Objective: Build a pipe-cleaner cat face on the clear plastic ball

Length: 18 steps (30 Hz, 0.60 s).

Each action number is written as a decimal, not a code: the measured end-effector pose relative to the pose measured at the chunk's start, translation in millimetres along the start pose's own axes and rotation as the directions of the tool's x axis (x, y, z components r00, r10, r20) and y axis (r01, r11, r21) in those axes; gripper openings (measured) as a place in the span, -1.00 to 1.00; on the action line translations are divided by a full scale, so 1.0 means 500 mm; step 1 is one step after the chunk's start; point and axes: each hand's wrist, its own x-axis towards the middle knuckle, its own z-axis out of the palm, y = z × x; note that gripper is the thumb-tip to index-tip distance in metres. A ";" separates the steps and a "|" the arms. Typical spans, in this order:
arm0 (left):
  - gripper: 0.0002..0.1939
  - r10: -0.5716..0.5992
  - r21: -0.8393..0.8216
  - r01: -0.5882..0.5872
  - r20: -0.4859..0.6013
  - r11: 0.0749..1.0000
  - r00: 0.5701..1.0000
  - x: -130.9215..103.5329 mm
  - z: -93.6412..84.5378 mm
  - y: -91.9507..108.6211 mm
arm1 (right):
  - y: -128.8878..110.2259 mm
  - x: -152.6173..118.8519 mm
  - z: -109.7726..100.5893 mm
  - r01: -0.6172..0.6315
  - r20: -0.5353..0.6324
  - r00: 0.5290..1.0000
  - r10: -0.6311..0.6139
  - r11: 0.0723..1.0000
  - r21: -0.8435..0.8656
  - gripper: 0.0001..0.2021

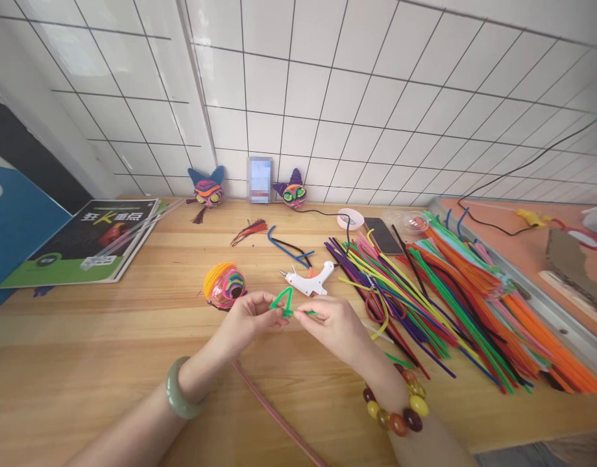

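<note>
A green pipe cleaner (pixel 289 298), bent into a small triangle, is held up between my two hands above the table. My left hand (pixel 254 318) pinches the triangle's lower left corner. The fingers of my right hand (pixel 335 324) are closed on the same pipe cleaner at its right side, where a short end sticks out. Just beyond my left hand sits a ball wrapped in orange and multicoloured pipe cleaners (pixel 224 285). A white hot glue gun (pixel 311 280) lies right behind my hands, its nozzle pointing left.
Bundles of coloured pipe cleaners (pixel 454 305) cover the right side. Two eared, wrapped heads (pixel 207 189) and a propped phone (pixel 259 180) stand along the tiled wall. A book (pixel 94 237) lies left, a dark phone (pixel 382 236) back right. A cord runs from the glue gun.
</note>
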 end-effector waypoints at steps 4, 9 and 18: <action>-0.72 0.002 -0.001 -0.002 -0.001 1.000 1.000 0.000 0.000 0.001 | -0.003 0.000 -0.001 -0.013 -0.001 1.000 0.013 1.000 -0.005 -0.85; -0.73 -0.001 0.004 0.001 0.005 1.000 1.000 -0.001 -0.001 0.002 | -0.001 0.001 0.000 -0.023 0.000 1.000 0.023 0.999 0.027 -0.85; -0.72 -0.002 -0.006 0.002 0.005 1.000 1.000 -0.002 0.001 0.006 | -0.003 0.000 0.000 -0.042 0.018 0.999 0.040 0.994 0.098 -0.85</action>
